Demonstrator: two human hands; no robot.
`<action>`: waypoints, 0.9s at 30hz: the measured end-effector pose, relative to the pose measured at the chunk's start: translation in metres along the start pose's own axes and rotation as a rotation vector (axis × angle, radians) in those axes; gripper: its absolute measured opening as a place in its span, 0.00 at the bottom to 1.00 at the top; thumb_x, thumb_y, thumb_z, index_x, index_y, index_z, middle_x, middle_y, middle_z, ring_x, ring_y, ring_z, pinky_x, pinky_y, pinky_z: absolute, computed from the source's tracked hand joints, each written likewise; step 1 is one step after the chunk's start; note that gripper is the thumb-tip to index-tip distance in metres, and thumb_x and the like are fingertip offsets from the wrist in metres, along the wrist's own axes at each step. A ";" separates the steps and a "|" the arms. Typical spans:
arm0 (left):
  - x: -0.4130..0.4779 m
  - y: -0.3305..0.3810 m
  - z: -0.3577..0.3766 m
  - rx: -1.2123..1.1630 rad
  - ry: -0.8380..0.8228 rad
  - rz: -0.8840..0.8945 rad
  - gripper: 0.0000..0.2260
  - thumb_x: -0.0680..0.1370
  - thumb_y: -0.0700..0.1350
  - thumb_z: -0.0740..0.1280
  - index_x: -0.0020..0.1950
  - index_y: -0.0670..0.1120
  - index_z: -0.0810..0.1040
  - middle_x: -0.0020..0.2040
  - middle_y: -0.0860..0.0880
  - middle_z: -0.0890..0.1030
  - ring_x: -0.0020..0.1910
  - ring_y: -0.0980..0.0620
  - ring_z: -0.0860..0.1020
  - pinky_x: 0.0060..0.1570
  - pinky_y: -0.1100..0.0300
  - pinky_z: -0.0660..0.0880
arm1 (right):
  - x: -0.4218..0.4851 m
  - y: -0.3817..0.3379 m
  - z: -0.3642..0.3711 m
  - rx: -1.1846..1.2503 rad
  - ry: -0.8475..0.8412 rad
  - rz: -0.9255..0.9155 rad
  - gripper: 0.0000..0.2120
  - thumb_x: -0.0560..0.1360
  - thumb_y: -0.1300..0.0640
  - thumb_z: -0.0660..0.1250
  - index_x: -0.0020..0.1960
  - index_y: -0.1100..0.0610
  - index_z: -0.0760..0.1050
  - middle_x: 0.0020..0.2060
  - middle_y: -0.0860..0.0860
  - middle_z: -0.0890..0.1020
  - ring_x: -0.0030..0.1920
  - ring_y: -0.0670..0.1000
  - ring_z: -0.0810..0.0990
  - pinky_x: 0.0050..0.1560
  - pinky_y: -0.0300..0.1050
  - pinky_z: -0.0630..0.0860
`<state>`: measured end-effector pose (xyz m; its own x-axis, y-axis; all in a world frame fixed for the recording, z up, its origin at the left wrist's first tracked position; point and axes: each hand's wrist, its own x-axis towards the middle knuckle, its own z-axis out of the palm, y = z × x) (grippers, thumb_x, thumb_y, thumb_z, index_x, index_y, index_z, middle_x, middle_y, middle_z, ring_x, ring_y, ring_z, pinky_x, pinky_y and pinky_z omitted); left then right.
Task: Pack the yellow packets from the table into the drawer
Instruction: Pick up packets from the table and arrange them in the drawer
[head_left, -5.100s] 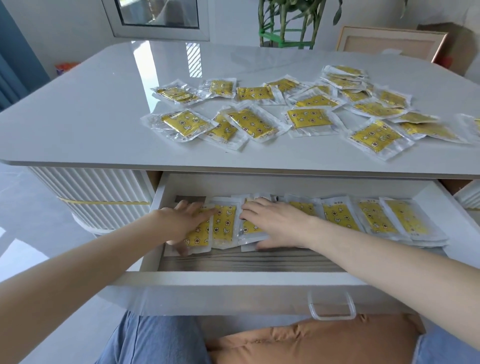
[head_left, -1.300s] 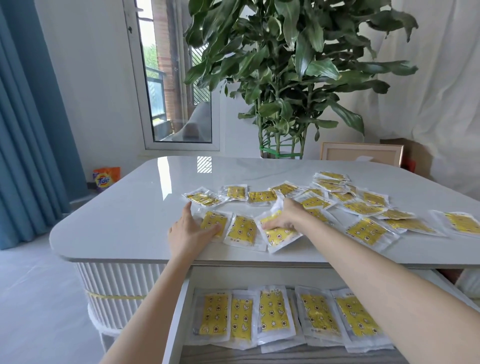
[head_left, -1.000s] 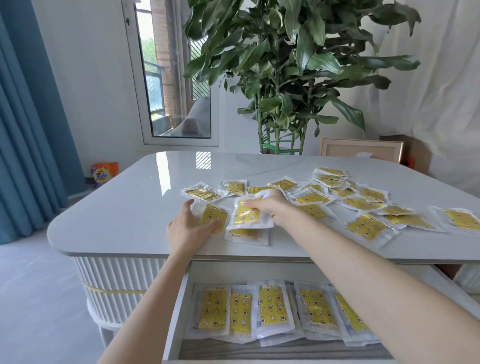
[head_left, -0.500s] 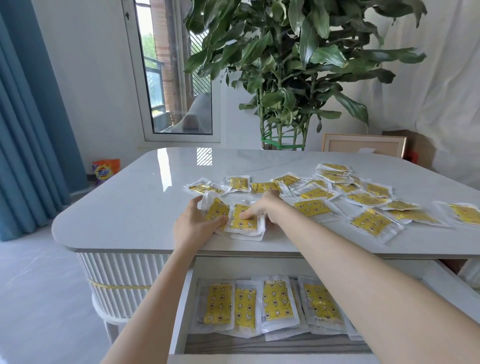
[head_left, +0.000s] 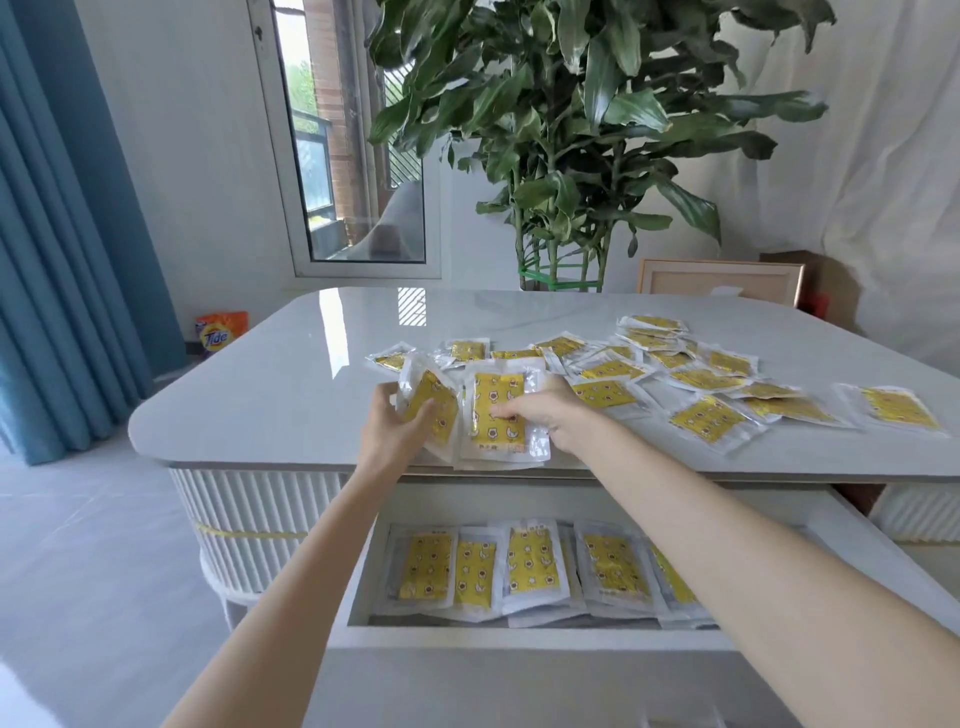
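Several yellow packets in clear wrappers (head_left: 711, 415) lie scattered over the white table (head_left: 291, 395). My left hand (head_left: 397, 434) grips one tilted packet (head_left: 434, 402) near the table's front edge. Beside it my right hand (head_left: 545, 415) holds a small stack of packets (head_left: 496, 410), thumb on top, lifted a little off the table. Below, the open drawer (head_left: 519, 642) holds a row of several yellow packets (head_left: 530, 566) lying flat.
A large potted plant (head_left: 561, 130) stands behind the table, with a framed picture (head_left: 719, 283) leaning at the back right. A blue curtain (head_left: 62, 234) hangs at left, and an orange detergent bag (head_left: 221, 332) sits on the floor. The drawer front juts toward me.
Both hands moved from the drawer up to the table. The right hand gathered packets into a stack; the left hand took hold of one. Now both lift their packets at the table's front edge.
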<state>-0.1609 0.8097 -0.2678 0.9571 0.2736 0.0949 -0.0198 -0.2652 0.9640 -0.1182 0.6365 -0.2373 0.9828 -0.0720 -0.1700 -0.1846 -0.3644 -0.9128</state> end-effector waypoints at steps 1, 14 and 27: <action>-0.007 0.005 -0.002 -0.046 -0.021 -0.004 0.20 0.77 0.48 0.66 0.66 0.46 0.64 0.56 0.42 0.79 0.48 0.46 0.79 0.48 0.54 0.77 | -0.006 0.002 -0.005 0.018 -0.023 -0.025 0.38 0.67 0.62 0.77 0.72 0.62 0.63 0.67 0.55 0.72 0.67 0.55 0.72 0.64 0.46 0.70; -0.075 0.000 -0.033 0.102 -0.590 -0.368 0.10 0.77 0.39 0.67 0.58 0.43 0.75 0.53 0.43 0.82 0.45 0.49 0.84 0.42 0.55 0.82 | -0.066 0.043 -0.058 -0.220 -0.757 0.234 0.06 0.75 0.62 0.69 0.40 0.58 0.81 0.40 0.51 0.84 0.43 0.48 0.82 0.43 0.38 0.79; -0.037 -0.046 0.002 0.498 -0.545 -0.547 0.23 0.75 0.30 0.65 0.69 0.41 0.66 0.60 0.41 0.76 0.48 0.45 0.81 0.36 0.55 0.81 | -0.049 0.095 -0.016 -0.035 -0.458 0.368 0.04 0.73 0.69 0.69 0.42 0.64 0.75 0.32 0.55 0.84 0.31 0.51 0.83 0.35 0.46 0.81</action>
<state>-0.1954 0.8100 -0.3159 0.8026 0.0381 -0.5953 0.4821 -0.6291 0.6098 -0.1841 0.5899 -0.3100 0.7541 0.2056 -0.6238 -0.5065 -0.4226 -0.7516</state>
